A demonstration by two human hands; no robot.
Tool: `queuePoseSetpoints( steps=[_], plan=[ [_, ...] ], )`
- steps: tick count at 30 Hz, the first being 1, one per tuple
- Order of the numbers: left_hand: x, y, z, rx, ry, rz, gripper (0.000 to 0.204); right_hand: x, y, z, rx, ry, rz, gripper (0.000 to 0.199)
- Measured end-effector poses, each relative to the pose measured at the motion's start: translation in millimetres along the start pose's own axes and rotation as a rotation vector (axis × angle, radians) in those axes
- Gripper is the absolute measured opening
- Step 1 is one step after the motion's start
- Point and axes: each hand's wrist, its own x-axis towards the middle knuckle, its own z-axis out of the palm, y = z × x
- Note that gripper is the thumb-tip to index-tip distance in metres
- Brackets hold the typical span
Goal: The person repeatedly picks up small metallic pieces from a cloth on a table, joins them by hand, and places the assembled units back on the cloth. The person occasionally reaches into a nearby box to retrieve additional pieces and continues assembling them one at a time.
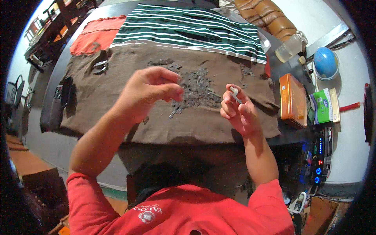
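My right hand (243, 113) is raised over the near right part of the brown cloth (105, 113), its fingers curled around a small whitish-grey piece (235, 92). The exact kind of that piece cannot be made out. Left of it, my left hand (150, 88) hovers with bent fingers, the thumb apart from the index finger and nothing visible between them. Between and beyond both hands, a loose pile of small dark grey pieces (197, 82) lies spread on the cloth. A smaller scatter of similar grey pieces (246, 71) lies to the right.
Beyond the pile are a green-and-white striped cloth (176, 27) and an orange cloth (98, 33). Shiny pieces (100, 67) rest at the left. Along the right stand an orange tin (293, 101), a green-and-white packet (322, 105), a globe (326, 62) and a clear jar (288, 49).
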Motion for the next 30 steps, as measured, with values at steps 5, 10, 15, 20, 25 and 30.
queuePoseSetpoints(
  steps=[5,10,15,20,25,30],
  plan=[
    [28.3,2.0,-29.8,-0.112,0.108,0.016,0.024,16.6,-31.0,-30.7,-0.137,-0.032,-0.026,0.069],
    [34.1,-16.3,-31.1,-0.11,0.161,-0.03,0.021,39.1,-102.4,-76.5,-0.583,0.173,-0.038,0.06],
    [34.4,-17.9,-38.9,-0.138,0.206,-0.013,0.021,48.2,-93.4,-113.3,-1.29,0.566,-0.079,0.049],
    [31.8,-21.8,-40.2,-0.134,0.18,-0.019,0.025,36.5,-86.8,-128.1,-1.383,0.524,0.064,0.057],
    [28.8,-27.2,-38.3,-0.037,0.168,0.007,0.03,35.5,-91.6,-130.6,-1.363,0.573,0.073,0.06],
    [27.5,-27.1,-36.5,-0.087,0.204,0.003,0.033,30.9,-102.3,-117.3,-1.009,0.389,0.315,0.018]
  ],
)
